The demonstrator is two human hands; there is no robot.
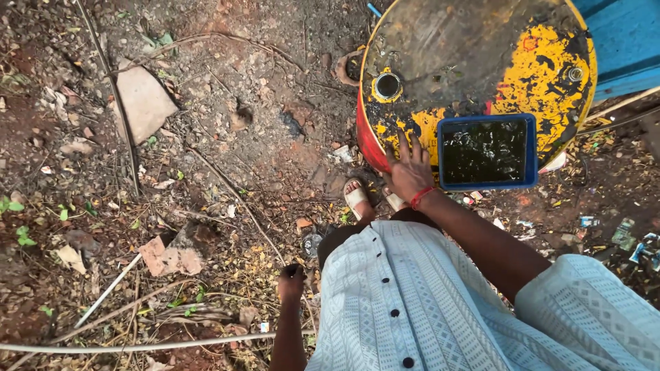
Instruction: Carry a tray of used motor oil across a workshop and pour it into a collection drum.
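My right hand [410,172] rests flat with fingers spread on the near rim of a red and yellow metal drum [474,62], and a red band circles its wrist. Just right of that hand, a blue square tray [487,151] with dark liquid sits on the drum top. My left hand [291,280] hangs by my side above the ground with fingers curled; nothing shows in it. The drum lid has an open round bung hole [387,86]. My sandalled feet [357,199] stand at the drum's base.
Bare red earth with dry leaves, twigs and flat stones [143,99] spreads to the left. A pale hose or pipe [137,345] runs along the bottom. A blue wooden surface [625,41] stands at top right. Litter lies at the right [636,240].
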